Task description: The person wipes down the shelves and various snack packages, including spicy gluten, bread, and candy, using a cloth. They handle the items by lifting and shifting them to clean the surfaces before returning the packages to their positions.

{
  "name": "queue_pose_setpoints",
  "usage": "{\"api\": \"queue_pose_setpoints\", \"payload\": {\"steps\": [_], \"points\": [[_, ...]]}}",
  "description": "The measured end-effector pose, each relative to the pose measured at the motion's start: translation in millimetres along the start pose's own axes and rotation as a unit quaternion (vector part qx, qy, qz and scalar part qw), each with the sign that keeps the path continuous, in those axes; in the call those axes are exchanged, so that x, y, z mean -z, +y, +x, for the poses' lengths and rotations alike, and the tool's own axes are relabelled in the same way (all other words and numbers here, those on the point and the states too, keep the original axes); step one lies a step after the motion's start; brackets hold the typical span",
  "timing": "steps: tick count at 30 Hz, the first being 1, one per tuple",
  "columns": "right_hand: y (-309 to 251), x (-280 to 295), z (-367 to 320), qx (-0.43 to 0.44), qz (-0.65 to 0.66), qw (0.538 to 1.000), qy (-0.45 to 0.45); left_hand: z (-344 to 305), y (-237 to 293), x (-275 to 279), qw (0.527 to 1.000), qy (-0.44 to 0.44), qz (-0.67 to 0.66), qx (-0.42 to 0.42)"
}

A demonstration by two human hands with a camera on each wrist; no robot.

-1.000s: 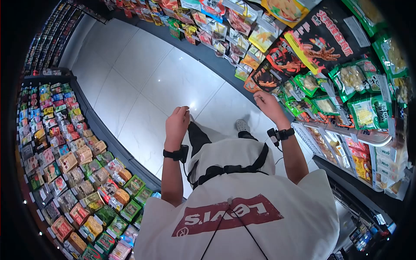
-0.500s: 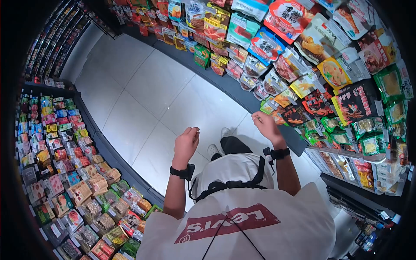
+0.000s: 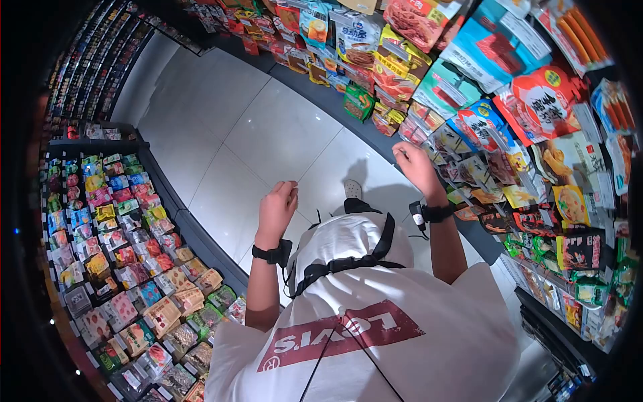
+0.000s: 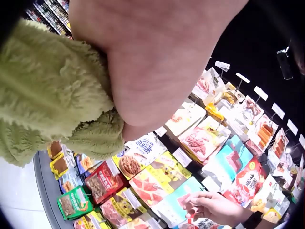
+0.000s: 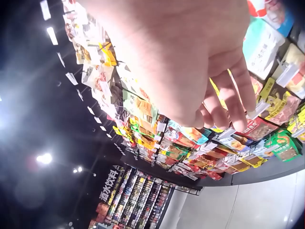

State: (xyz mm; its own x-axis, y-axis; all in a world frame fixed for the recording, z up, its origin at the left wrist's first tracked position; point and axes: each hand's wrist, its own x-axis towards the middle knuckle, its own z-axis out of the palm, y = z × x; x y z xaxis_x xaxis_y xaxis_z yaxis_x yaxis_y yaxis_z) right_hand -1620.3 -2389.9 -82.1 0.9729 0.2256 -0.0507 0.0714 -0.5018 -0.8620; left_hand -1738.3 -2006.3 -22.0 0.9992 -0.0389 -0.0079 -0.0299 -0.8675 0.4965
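I stand in a shop aisle with both hands raised. My left hand (image 3: 278, 204) is a fist in front of my chest. In the left wrist view it (image 4: 157, 62) grips a fluffy green cloth (image 4: 47, 95). My right hand (image 3: 415, 166) is up against hanging snack packets (image 3: 482, 127) on the right rack. In the right wrist view its fingers (image 5: 228, 95) are curled, with the tips by a white shelf tag (image 5: 259, 109). Whether they pinch anything is unclear. The left wrist view also shows the right hand (image 4: 214, 207) at the packets.
A low shelf of small snack packs (image 3: 120, 221) runs along my left. White glossy floor tiles (image 3: 254, 134) stretch ahead between the two displays. More dark shelving (image 3: 87, 67) stands at the far end on the left.
I have moved along the aisle, so different packets now hang beside my right hand. Both hands stay raised in much the same poses.
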Motion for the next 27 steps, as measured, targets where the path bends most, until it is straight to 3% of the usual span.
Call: {"api": "queue_pose_setpoints", "payload": {"steps": [7, 10, 12, 16, 18, 23, 27], "points": [[-20.0, -29.1, 93.9, 0.023, 0.019, 1.0, 0.01, 127.7, -43.1, 33.7, 1.0, -0.021, -0.012, 0.013], [-12.6, -50.1, 121.5, 0.01, -0.002, 0.999, 0.038, 172.5, -67.7, 37.2, 0.999, -0.035, -0.016, -0.015], [-18.9, -60.4, 136.8, -0.029, -0.012, 0.999, 0.038, 201.0, -86.7, 41.4, 0.997, 0.011, -0.005, -0.08], [-41.1, -90.1, 183.2, -0.072, -0.02, 0.995, 0.066, 250.7, -138.5, 59.3, 0.995, 0.01, -0.028, -0.1], [-63.9, -105.7, 209.2, -0.109, -0.033, 0.991, 0.07, 274.8, -165.1, 77.0, 0.995, -0.039, -0.047, -0.075], [-104.6, -156.7, 269.9, -0.088, 0.014, 0.99, 0.109, 330.7, -236.1, 119.0, 0.992, -0.045, -0.047, -0.106], [-143.5, -194.6, 319.0, -0.081, -0.038, 0.991, 0.097, 363.1, -294.1, 145.3, 0.991, -0.035, -0.04, -0.12]]}}
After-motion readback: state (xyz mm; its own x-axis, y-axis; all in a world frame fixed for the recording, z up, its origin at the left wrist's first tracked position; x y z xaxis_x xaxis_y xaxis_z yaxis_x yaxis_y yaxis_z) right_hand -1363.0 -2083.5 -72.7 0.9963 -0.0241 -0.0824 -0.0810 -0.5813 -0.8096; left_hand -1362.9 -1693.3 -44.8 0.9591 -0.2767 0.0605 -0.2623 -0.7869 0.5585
